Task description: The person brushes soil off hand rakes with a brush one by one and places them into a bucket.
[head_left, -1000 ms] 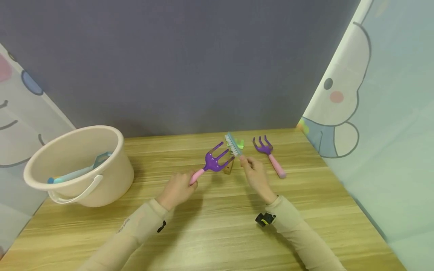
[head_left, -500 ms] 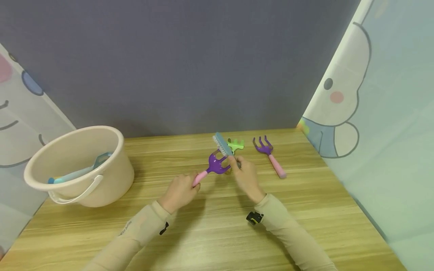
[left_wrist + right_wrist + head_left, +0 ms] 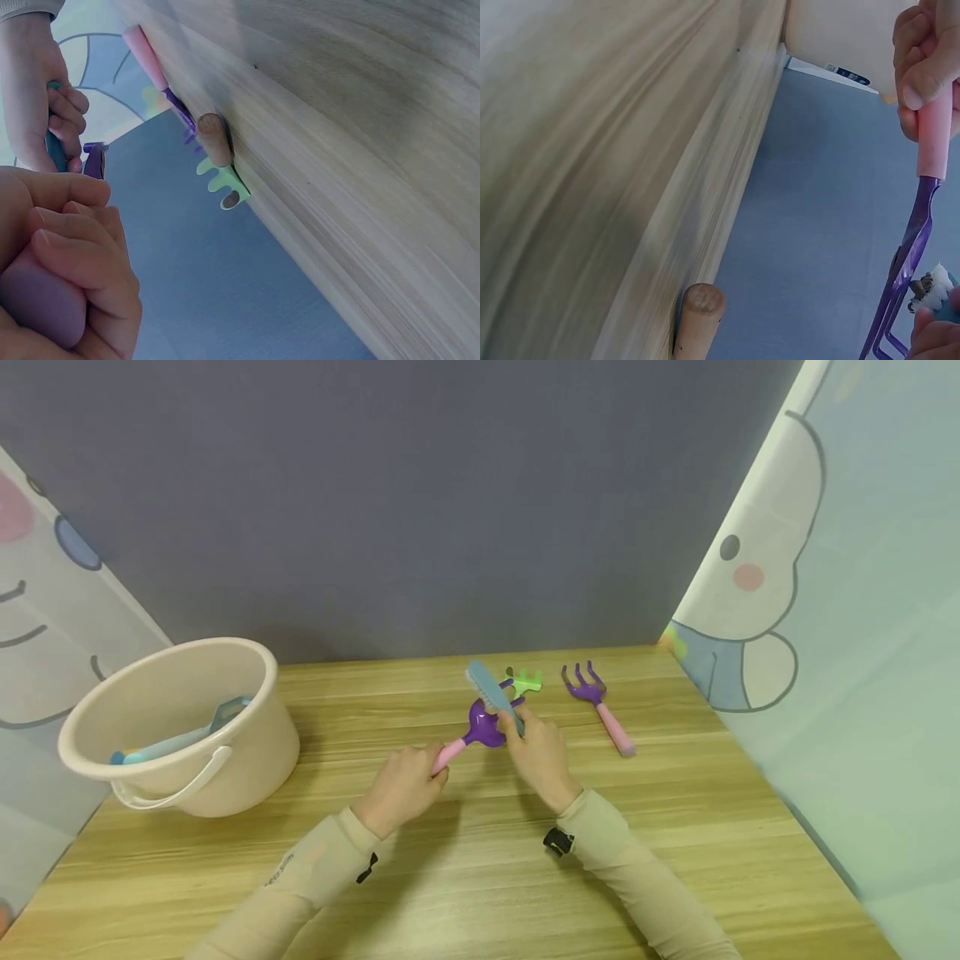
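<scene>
My left hand (image 3: 402, 785) grips the pink handle of a purple three-tined hand fork (image 3: 481, 727), held above the table. In my right hand (image 3: 543, 762) is a blue scrubbing brush (image 3: 489, 686) with white bristles, lying across the fork's tines and partly covering them. Seen from the right wrist, the bristles (image 3: 934, 288) are close beside the tines; contact is unclear. Behind the brush on the table lies a green hand rake (image 3: 528, 682); its wooden handle (image 3: 214, 139) shows in the left wrist view. A second purple fork with a pink handle (image 3: 615, 730) lies to the right.
A cream bucket (image 3: 258, 768) stands at the left with a light blue tool (image 3: 172, 745) inside. The wood-grain table (image 3: 465, 893) ends at a dark grey wall panel (image 3: 450, 527). Cartoon-printed sheets (image 3: 847, 710) border both sides.
My right hand has brought the brush left, from beside the fork's tine tips to over the tines. The held fork has shifted slightly right. Things on the table stay put.
</scene>
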`<state>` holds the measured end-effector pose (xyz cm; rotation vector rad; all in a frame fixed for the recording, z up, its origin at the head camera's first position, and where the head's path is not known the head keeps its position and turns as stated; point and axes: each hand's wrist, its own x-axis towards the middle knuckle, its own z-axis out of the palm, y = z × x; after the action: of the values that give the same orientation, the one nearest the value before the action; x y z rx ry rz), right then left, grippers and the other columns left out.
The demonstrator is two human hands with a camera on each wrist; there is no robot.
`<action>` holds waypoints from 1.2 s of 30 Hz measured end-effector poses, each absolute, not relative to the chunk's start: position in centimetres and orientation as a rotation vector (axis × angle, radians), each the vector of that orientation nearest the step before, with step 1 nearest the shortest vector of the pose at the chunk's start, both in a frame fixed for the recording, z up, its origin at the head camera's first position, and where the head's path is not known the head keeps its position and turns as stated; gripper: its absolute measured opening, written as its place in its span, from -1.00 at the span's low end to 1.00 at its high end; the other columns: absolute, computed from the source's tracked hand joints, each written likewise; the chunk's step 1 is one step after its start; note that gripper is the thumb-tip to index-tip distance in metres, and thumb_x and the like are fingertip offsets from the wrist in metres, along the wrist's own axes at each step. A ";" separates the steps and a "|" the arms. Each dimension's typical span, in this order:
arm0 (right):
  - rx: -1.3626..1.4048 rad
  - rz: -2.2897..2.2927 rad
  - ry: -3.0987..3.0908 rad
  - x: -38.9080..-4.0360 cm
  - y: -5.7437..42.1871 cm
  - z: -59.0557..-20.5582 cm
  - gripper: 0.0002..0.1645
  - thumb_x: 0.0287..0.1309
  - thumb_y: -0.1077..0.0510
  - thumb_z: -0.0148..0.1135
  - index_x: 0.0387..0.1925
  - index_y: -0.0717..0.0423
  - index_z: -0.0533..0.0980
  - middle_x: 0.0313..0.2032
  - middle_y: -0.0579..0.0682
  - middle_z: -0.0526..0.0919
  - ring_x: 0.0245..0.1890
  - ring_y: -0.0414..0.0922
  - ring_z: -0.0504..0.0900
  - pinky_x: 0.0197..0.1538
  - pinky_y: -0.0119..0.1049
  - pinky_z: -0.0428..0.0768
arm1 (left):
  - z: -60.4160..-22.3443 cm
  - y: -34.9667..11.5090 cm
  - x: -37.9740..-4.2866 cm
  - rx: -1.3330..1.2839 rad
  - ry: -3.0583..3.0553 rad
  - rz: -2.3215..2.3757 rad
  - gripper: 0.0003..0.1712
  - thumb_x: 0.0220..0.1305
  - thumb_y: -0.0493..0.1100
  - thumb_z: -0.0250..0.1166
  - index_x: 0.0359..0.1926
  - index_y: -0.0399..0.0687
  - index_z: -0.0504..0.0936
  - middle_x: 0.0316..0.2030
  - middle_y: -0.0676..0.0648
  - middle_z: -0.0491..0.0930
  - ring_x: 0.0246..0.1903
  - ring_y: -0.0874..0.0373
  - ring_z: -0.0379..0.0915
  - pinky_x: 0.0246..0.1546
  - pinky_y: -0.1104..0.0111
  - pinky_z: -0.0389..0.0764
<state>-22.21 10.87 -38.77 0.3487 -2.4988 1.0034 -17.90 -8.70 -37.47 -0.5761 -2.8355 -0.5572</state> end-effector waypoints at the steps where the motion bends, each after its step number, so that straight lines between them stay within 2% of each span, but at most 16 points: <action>1: 0.341 0.983 -2.504 -22.2 10.9 -38.8 -0.62 0.30 -0.02 -0.02 -0.39 0.21 0.51 -0.79 -0.13 0.30 -0.82 -0.30 0.14 -0.79 -0.48 0.13 | -37.5 -8.7 -17.9 -0.574 -2.836 -0.561 -0.87 0.09 -0.24 0.26 -0.38 -0.22 0.48 -0.74 0.03 0.29 -0.78 0.24 0.17 -0.82 0.50 0.19; 11: 0.338 0.840 -2.510 -22.1 11.1 -39.0 -0.64 0.30 0.00 -0.02 -0.41 0.21 0.48 -0.79 -0.09 0.34 -0.86 -0.28 0.18 -0.83 -0.50 0.17 | -37.3 -8.5 -17.6 -0.581 -2.832 -0.549 -0.85 0.10 -0.23 0.27 -0.35 -0.22 0.49 -0.74 0.05 0.30 -0.78 0.25 0.18 -0.81 0.51 0.22; 15: 0.359 0.673 -2.486 -22.2 11.2 -39.1 -0.62 0.29 -0.02 -0.01 -0.49 0.17 0.47 -0.81 -0.11 0.31 -0.86 -0.28 0.17 -0.83 -0.50 0.13 | -37.2 -8.3 -17.5 -0.583 -2.824 -0.556 -0.86 0.10 -0.24 0.26 -0.34 -0.21 0.49 -0.73 0.05 0.32 -0.76 0.25 0.19 -0.78 0.48 0.24; 23: 0.426 0.456 -2.455 -22.4 10.8 -38.8 -0.59 0.26 -0.10 0.00 -0.59 0.06 0.40 -0.84 -0.17 0.22 -0.87 -0.28 0.16 -0.83 -0.49 0.07 | -37.3 -8.3 -17.2 -0.547 -2.793 -0.533 -0.73 0.09 -0.28 0.25 -0.18 -0.33 0.51 -0.75 0.05 0.34 -0.79 0.27 0.17 -0.83 0.52 0.19; 25: 0.439 0.433 -2.443 -22.4 10.7 -38.7 -0.59 0.25 -0.10 0.02 -0.57 0.08 0.42 -0.85 -0.16 0.23 -0.87 -0.27 0.17 -0.83 -0.49 0.08 | -37.4 -8.3 -17.3 -0.549 -2.774 -0.517 -0.69 0.08 -0.28 0.26 -0.15 -0.36 0.51 -0.74 0.04 0.35 -0.79 0.28 0.16 -0.83 0.53 0.18; 30: 0.463 0.386 -2.459 -22.0 10.2 -38.7 -0.58 0.25 -0.10 0.03 -0.35 0.21 0.50 -0.85 -0.14 0.24 -0.88 -0.24 0.21 -0.83 -0.48 0.10 | -37.5 -8.3 -17.3 -0.548 -2.751 -0.503 -0.67 0.07 -0.28 0.27 -0.13 -0.37 0.51 -0.73 0.03 0.36 -0.79 0.28 0.16 -0.83 0.53 0.18; 36: 0.506 0.536 -2.544 -21.6 10.0 -39.0 -0.62 0.27 -0.08 0.01 -0.51 0.10 0.44 -0.84 -0.19 0.20 -0.88 -0.31 0.13 -0.85 -0.52 0.08 | -38.0 -8.5 -17.2 -0.552 -2.744 -0.480 -0.71 0.06 -0.29 0.27 -0.17 -0.35 0.50 -0.76 0.05 0.32 -0.82 0.30 0.13 -0.86 0.57 0.13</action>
<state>-21.56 10.04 -39.05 0.5056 -2.5442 0.5358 -17.21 -8.46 -37.99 -0.5519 -2.7443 -0.4802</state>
